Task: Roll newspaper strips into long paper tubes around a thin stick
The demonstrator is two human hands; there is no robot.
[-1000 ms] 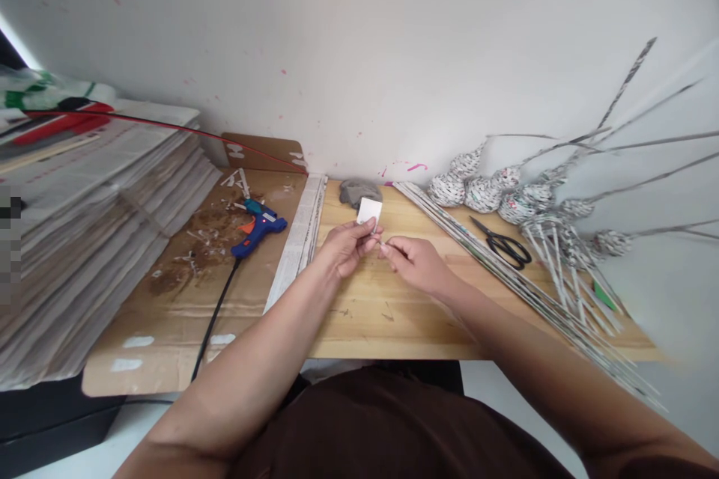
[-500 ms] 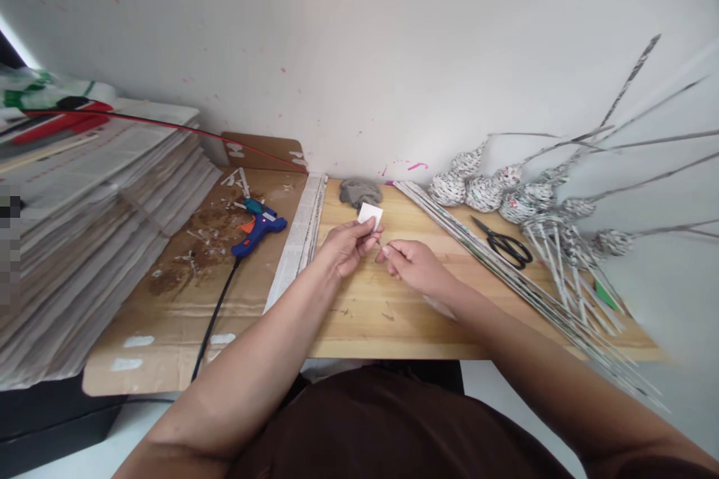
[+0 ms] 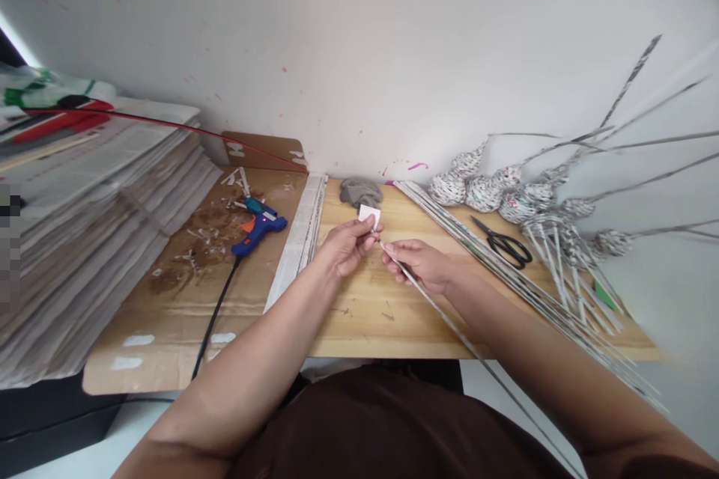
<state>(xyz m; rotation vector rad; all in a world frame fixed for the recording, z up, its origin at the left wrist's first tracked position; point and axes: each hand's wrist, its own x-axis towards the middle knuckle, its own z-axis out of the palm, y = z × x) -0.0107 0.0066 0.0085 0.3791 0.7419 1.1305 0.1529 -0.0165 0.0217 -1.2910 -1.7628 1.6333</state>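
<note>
My left hand (image 3: pixel 351 245) pinches a small white square piece (image 3: pixel 369 216) between thumb and fingers, above the middle of the wooden table. Close beside it on the right, my right hand (image 3: pixel 414 262) has its fingers closed on a long thin paper stick (image 3: pixel 443 314). One end of the stick reaches my left fingertips; from there it slants down over my right hand and forearm, past the table's front edge. Whether the stick touches the white piece is hidden by my fingers. A grey cloth (image 3: pixel 361 192) lies just behind my left hand.
A blue glue gun (image 3: pixel 258 230) lies on stained cardboard (image 3: pixel 252 314) at left, beside a tall newspaper stack (image 3: pixel 112 239). Paper sticks (image 3: pixel 477 247), black scissors (image 3: pixel 505 243) and woven paper shapes (image 3: pixel 483 193) with long protruding sticks are on the right.
The long stick now shows clearly, slanting down to the lower right. My right hand has shifted slightly right and turned. My left hand stays nearly in place with the white piece.
</note>
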